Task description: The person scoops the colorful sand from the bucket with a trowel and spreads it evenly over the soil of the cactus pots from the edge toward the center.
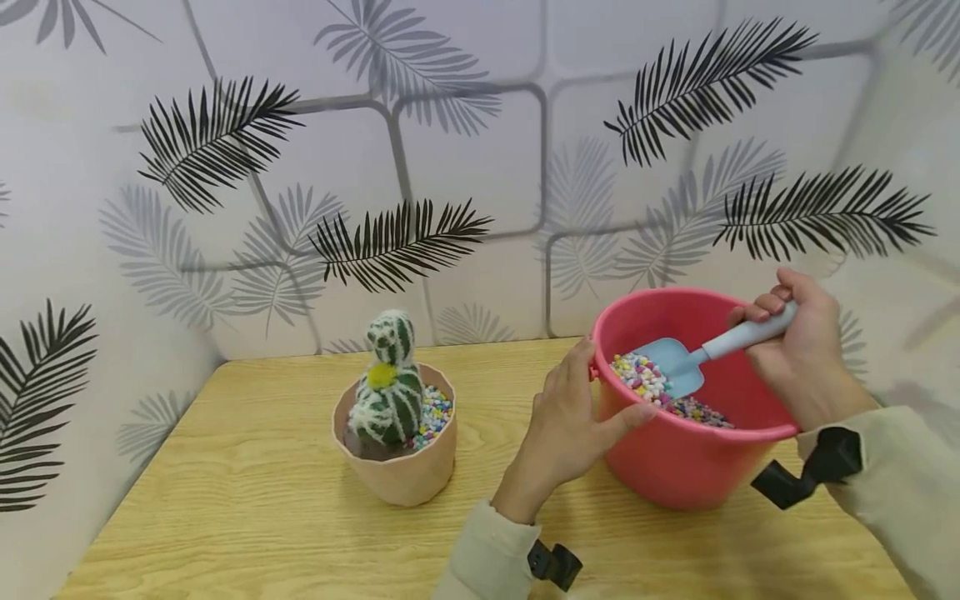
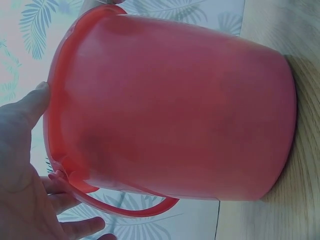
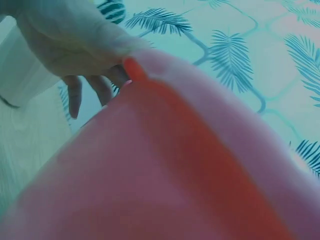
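My right hand (image 1: pixel 806 342) grips the pale handle of a small light-blue shovel (image 1: pixel 678 367). The shovel's blade lies tilted inside a red bucket (image 1: pixel 675 475), against multicoloured pebbles (image 1: pixel 641 375). Darker-looking pebbles (image 1: pixel 697 411) lie lower in the bucket. My left hand (image 1: pixel 562 417) rests on the bucket's rim at the near left, its thumb laid over the edge. In the left wrist view, its other fingers extend beside the bucket's red carry handle (image 2: pixel 135 212). The right wrist view also shows this left hand (image 3: pixel 70 40) at the rim; the shovel is hidden there.
A cactus-shaped plant (image 1: pixel 390 400), green with white fuzz and a yellow flower, stands in a peach pot (image 1: pixel 408 475) left of the bucket. Similar coloured pebbles (image 1: pixel 435 415) fill part of the pot. The wooden table (image 1: pixel 247 500) meets a leaf-patterned wall (image 1: pixel 480 183).
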Demonstrator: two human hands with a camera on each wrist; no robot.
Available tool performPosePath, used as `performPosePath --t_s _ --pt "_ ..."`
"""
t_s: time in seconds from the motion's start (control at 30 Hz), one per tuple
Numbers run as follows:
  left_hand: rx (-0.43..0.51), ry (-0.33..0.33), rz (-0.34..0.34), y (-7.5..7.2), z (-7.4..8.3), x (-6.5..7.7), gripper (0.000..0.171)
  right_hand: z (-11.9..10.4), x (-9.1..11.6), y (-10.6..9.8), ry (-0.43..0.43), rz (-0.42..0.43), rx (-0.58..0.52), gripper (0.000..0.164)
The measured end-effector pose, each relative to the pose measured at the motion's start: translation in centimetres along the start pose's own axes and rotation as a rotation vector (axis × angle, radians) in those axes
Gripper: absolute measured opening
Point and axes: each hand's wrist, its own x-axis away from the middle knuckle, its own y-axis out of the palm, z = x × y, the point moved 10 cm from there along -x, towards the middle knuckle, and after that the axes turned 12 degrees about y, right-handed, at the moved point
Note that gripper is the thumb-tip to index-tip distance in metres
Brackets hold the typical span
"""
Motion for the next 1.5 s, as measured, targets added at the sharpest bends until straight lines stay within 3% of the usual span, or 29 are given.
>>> performPosePath --t_s 0.3,0.5,0.7,1.1,1.23,1.5 --pt "-0.001 -0.027 -0.017 0.5 -0.5 0.3 0.089 -0.9 0.6 -1.1 -0.086 0.058 -0.087 0.036" --pt "-0.012 -0.029 -0.016 0.5 -0.5 0.3 0.089 -1.1 0.7 -1.4 -0.074 0.049 -0.203 0.038" --pt "-0.018 -0.019 -0.009 0.2 -0.4 0.3 0.087 -1.5 0.7 -1.4 -0.103 0.069 -0.209 0.037" --pt "0.017 -0.011 -0.021 0.4 -0.2 0.1 0.087 -1.2 0.9 -1.3 -0.032 0.034 -0.336 0.035" --pt "0.018 -0.007 -0.024 0.5 -0.1 0.1 0.087 -1.5 1.2 -1.6 -0.062 0.049 -0.304 0.033" --pt "0.007 0.015 -0.001 0.3 -0.1 0.0 0.086 -1.8 1.3 -1.5 -0.102 0.119 -0.082 0.035"
